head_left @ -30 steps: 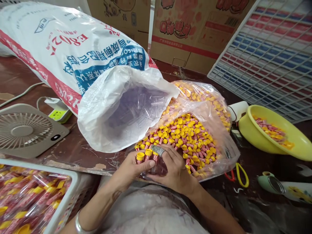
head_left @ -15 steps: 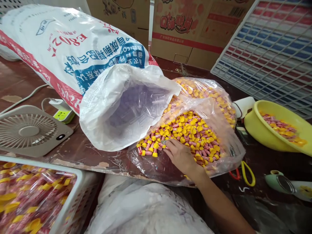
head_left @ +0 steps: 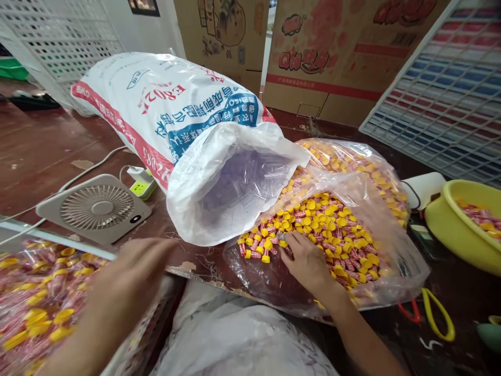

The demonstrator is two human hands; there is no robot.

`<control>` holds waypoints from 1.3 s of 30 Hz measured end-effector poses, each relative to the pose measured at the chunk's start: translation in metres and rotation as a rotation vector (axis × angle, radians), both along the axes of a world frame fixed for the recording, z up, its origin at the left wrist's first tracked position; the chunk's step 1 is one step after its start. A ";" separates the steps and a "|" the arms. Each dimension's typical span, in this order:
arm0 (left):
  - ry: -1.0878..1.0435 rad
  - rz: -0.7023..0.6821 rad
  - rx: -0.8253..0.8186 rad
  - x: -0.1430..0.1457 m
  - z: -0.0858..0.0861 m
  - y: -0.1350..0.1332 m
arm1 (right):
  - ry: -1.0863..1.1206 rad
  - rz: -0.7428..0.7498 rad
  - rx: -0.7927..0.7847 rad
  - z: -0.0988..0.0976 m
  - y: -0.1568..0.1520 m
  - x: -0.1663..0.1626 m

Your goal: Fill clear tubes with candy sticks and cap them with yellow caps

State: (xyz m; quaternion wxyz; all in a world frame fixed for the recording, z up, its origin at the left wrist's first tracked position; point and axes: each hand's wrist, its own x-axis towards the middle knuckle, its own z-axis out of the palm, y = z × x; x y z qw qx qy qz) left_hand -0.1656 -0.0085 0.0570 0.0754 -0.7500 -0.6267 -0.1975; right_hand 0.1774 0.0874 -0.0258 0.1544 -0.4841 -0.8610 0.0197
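Note:
My right hand (head_left: 307, 261) reaches into the mouth of a clear plastic bag (head_left: 407, 261). Its fingers are curled together at the near left edge of a heap of small yellow-capped pieces with red-and-white patterned bodies (head_left: 313, 214). Something grey covers one fingertip; what the fingers pinch is hidden. My left hand (head_left: 133, 277), smeared by motion, is above the corner of a white crate (head_left: 78, 243) filled with clear tubes holding similar yellow-capped pieces (head_left: 39, 313). Beyond the hands lies a white woven sack (head_left: 211, 136), its mouth turned toward me, with clear empty tubes (head_left: 246, 183) inside.
A small beige fan (head_left: 104, 208) and a green-and-white power socket (head_left: 141, 185) stand left of the sack. At right are a yellow bowl (head_left: 454, 235) of capped pieces and yellow-handled scissors (head_left: 438, 316). Cardboard boxes (head_left: 313, 78) and a wire rack (head_left: 438, 104) line the back.
My left hand has come into view at the lower left, over the crate. The view has swung left, shifting everything rightward. My right hand stays at the heap's edge.

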 end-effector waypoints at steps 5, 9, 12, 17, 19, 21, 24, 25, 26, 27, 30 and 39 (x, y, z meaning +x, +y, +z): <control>0.312 -0.035 -0.402 0.068 -0.027 0.088 | 0.271 -0.011 -0.045 0.017 -0.005 0.001; 0.316 0.036 -0.422 0.062 -0.042 0.127 | 0.538 -0.045 -0.150 0.024 -0.011 0.004; 0.285 0.073 -0.422 0.048 -0.044 0.122 | 0.770 -0.099 -0.268 0.025 -0.012 0.000; -0.609 -0.067 -0.511 0.060 -0.031 0.087 | 1.141 -0.114 -0.320 0.028 -0.011 -0.018; -1.032 -0.183 -0.659 0.078 -0.026 0.072 | 1.157 -0.104 -0.269 0.030 -0.011 -0.024; -1.275 -0.251 -0.785 0.097 -0.024 0.060 | 1.077 -0.076 -0.223 0.034 -0.012 -0.027; -1.453 -0.262 -0.900 0.118 -0.027 0.049 | 0.885 0.009 -0.154 0.042 -0.015 -0.026; -1.491 -0.251 -0.921 0.122 -0.030 0.047 | 0.832 0.053 -0.140 0.044 -0.016 -0.025; -1.519 -0.239 -0.935 0.125 -0.033 0.045 | 0.796 0.093 -0.130 0.046 -0.017 -0.024; -1.539 -0.235 -0.938 0.128 -0.036 0.044 | 0.774 0.120 -0.127 0.048 -0.018 -0.023; -1.624 -0.264 -0.914 0.134 -0.042 0.041 | 0.757 0.149 -0.154 0.050 -0.021 -0.020; -2.036 -0.193 -0.948 0.156 -0.032 0.046 | 0.433 0.217 0.111 0.029 -0.025 -0.027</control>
